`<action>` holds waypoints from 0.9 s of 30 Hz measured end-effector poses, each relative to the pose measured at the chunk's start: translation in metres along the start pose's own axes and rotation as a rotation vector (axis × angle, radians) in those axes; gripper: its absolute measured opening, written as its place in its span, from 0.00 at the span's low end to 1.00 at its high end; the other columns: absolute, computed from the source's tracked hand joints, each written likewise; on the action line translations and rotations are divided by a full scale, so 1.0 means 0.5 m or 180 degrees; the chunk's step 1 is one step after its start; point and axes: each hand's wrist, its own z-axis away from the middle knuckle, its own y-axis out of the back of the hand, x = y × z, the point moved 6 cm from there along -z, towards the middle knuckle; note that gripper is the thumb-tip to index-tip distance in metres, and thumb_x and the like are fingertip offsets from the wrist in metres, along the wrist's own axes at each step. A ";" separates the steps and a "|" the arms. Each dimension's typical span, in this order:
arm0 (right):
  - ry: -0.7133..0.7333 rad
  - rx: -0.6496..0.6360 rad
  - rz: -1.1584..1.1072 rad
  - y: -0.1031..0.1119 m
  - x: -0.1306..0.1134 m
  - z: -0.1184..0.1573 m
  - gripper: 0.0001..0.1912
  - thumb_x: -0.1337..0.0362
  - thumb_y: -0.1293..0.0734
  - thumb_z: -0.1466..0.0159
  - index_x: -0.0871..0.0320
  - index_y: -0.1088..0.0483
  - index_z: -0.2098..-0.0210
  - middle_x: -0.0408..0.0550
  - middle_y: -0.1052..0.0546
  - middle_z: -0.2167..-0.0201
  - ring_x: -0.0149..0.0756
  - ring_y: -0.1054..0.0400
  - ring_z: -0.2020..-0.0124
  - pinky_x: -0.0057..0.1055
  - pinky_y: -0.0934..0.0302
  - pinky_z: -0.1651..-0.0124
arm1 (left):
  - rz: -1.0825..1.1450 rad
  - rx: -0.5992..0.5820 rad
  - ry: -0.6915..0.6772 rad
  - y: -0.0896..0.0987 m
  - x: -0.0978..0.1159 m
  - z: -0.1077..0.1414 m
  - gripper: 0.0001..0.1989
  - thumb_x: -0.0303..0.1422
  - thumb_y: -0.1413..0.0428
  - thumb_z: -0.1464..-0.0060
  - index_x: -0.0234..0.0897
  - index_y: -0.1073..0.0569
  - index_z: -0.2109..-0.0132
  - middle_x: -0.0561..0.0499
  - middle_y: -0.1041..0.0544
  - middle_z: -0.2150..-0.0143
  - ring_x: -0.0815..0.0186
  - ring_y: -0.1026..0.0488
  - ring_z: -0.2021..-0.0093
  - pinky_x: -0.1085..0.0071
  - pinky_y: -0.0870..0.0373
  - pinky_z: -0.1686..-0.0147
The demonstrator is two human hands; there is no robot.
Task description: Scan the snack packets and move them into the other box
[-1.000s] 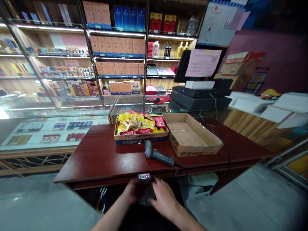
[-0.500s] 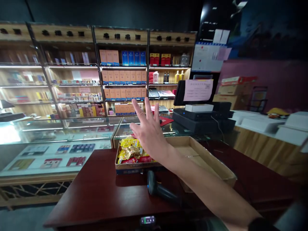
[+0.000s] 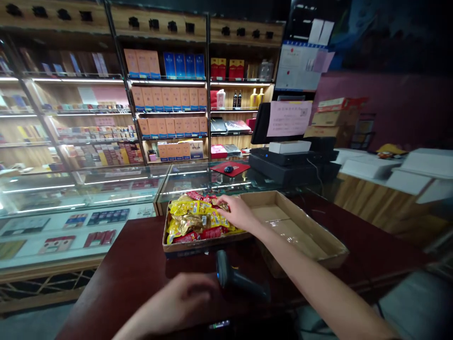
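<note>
My right hand [image 3: 239,213] is pinching yellow snack packets [image 3: 193,219] in a cardboard tray [image 3: 205,245], while my left hand [image 3: 173,297] sits loosely curled just beside the barcode scanner [image 3: 237,278] on the surface [image 3: 120,264].

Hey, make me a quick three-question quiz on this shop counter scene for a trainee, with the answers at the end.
1. True or false: the right hand rests on the snack packets.
2. What lies on the dark red table just in front of the cardboard box of snacks? A, a handheld barcode scanner; B, a wine bottle; C, a stapler.
3. Fill the gap: the scanner lies nearest the ___ hand.

Key: 1 true; 2 A; 3 left hand.
</note>
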 end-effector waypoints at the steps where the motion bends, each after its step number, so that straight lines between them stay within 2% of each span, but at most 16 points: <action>1: -0.0169 0.0077 0.0037 -0.017 0.035 0.004 0.08 0.66 0.36 0.40 0.58 0.30 0.60 0.48 0.23 0.61 0.36 0.29 0.60 0.32 0.38 0.56 | -0.0437 0.0195 -0.0551 0.031 0.049 -0.015 0.11 0.39 0.42 0.50 0.39 0.22 0.61 0.49 0.23 0.61 0.59 0.29 0.56 0.67 0.34 0.55; 2: -0.0273 0.0094 0.0047 -0.033 0.063 0.007 0.09 0.67 0.36 0.40 0.58 0.30 0.59 0.48 0.23 0.61 0.36 0.29 0.60 0.31 0.39 0.57 | -0.0753 0.0510 -0.0927 0.063 0.090 -0.030 0.12 0.40 0.44 0.48 0.38 0.23 0.62 0.49 0.23 0.65 0.61 0.28 0.61 0.69 0.34 0.58; 4: -0.0309 0.0083 0.0087 -0.060 0.095 0.008 0.12 0.69 0.36 0.40 0.59 0.31 0.57 0.49 0.23 0.59 0.36 0.30 0.58 0.31 0.41 0.55 | -0.1215 0.1019 -0.1323 0.109 0.149 -0.066 0.13 0.40 0.47 0.46 0.36 0.24 0.65 0.50 0.24 0.70 0.64 0.30 0.68 0.72 0.35 0.65; 6: -0.0206 0.0044 0.0129 -0.084 0.104 0.001 0.15 0.69 0.35 0.42 0.60 0.32 0.54 0.50 0.24 0.58 0.37 0.31 0.56 0.32 0.42 0.54 | -0.1780 0.1366 -0.1573 0.130 0.190 -0.103 0.12 0.39 0.49 0.44 0.37 0.25 0.67 0.51 0.25 0.72 0.65 0.31 0.71 0.72 0.36 0.68; 8: -0.0131 0.0033 0.0150 -0.107 0.106 -0.010 0.16 0.66 0.34 0.42 0.60 0.32 0.53 0.50 0.24 0.59 0.38 0.32 0.57 0.32 0.43 0.53 | -0.2277 0.1668 -0.1803 0.138 0.223 -0.132 0.11 0.36 0.49 0.44 0.38 0.24 0.64 0.50 0.24 0.70 0.64 0.30 0.69 0.71 0.36 0.66; 12: -0.0502 -0.0082 -0.0139 -0.144 0.122 -0.040 0.17 0.63 0.35 0.41 0.59 0.33 0.53 0.46 0.24 0.67 0.35 0.32 0.64 0.30 0.41 0.60 | -0.2911 0.2060 -0.2054 0.158 0.264 -0.163 0.11 0.32 0.50 0.45 0.38 0.24 0.60 0.47 0.24 0.62 0.61 0.29 0.61 0.68 0.36 0.58; 15: -0.0724 0.0160 -0.0230 -0.117 0.117 -0.034 0.15 0.65 0.36 0.42 0.59 0.33 0.55 0.47 0.25 0.64 0.34 0.32 0.62 0.30 0.41 0.59 | -0.3164 0.2144 -0.1924 0.192 0.263 -0.164 0.13 0.34 0.50 0.44 0.38 0.24 0.56 0.46 0.24 0.58 0.58 0.29 0.56 0.65 0.36 0.55; 17: -0.0609 0.0396 -0.0133 -0.078 0.093 0.008 0.12 0.66 0.38 0.40 0.59 0.33 0.57 0.49 0.26 0.61 0.35 0.33 0.60 0.31 0.41 0.57 | -0.3298 0.2100 -0.1883 0.211 0.252 -0.155 0.14 0.36 0.50 0.44 0.39 0.25 0.54 0.45 0.25 0.56 0.57 0.30 0.54 0.63 0.36 0.52; 18: -0.0494 0.0273 -0.0115 -0.068 0.077 0.041 0.12 0.65 0.40 0.39 0.58 0.33 0.57 0.49 0.26 0.62 0.35 0.33 0.60 0.31 0.40 0.57 | -0.3359 0.2024 -0.1892 0.215 0.246 -0.150 0.15 0.37 0.49 0.44 0.39 0.25 0.52 0.45 0.25 0.55 0.57 0.30 0.54 0.63 0.37 0.51; 20: -0.0387 -0.0287 -0.0035 -0.073 0.054 0.128 0.14 0.63 0.39 0.40 0.57 0.32 0.56 0.50 0.26 0.61 0.38 0.32 0.59 0.34 0.40 0.55 | -0.3404 0.1823 -0.1899 0.217 0.231 -0.141 0.17 0.38 0.49 0.44 0.40 0.27 0.49 0.45 0.26 0.53 0.58 0.30 0.52 0.63 0.38 0.50; 21: -0.0361 -0.0619 0.0018 -0.088 0.046 0.178 0.19 0.62 0.37 0.43 0.57 0.33 0.52 0.52 0.26 0.57 0.42 0.33 0.56 0.37 0.40 0.52 | -0.3405 0.1730 -0.1878 0.216 0.224 -0.139 0.19 0.39 0.48 0.44 0.41 0.28 0.47 0.45 0.27 0.52 0.58 0.30 0.52 0.63 0.38 0.49; 23: -0.0483 -0.1054 0.0158 -0.130 0.048 0.270 0.33 0.60 0.33 0.48 0.60 0.37 0.44 0.57 0.30 0.48 0.50 0.36 0.47 0.44 0.44 0.43 | -0.3389 0.1631 -0.1790 0.215 0.213 -0.139 0.25 0.43 0.46 0.47 0.41 0.32 0.43 0.45 0.28 0.50 0.57 0.31 0.51 0.63 0.38 0.49; 24: -0.0584 -0.1208 0.0210 -0.156 0.054 0.307 0.36 0.61 0.33 0.49 0.61 0.39 0.41 0.60 0.33 0.44 0.53 0.38 0.44 0.46 0.46 0.41 | -0.3393 0.1629 -0.1733 0.216 0.208 -0.142 0.29 0.44 0.44 0.49 0.41 0.34 0.41 0.44 0.28 0.50 0.56 0.31 0.50 0.62 0.38 0.49; 27: -0.0774 -0.1186 0.0356 -0.226 0.072 0.359 0.37 0.67 0.35 0.48 0.62 0.43 0.38 0.61 0.38 0.39 0.54 0.44 0.39 0.47 0.48 0.38 | -0.3429 0.1723 -0.1569 0.226 0.193 -0.157 0.32 0.47 0.40 0.55 0.38 0.33 0.44 0.43 0.27 0.53 0.54 0.31 0.52 0.60 0.38 0.51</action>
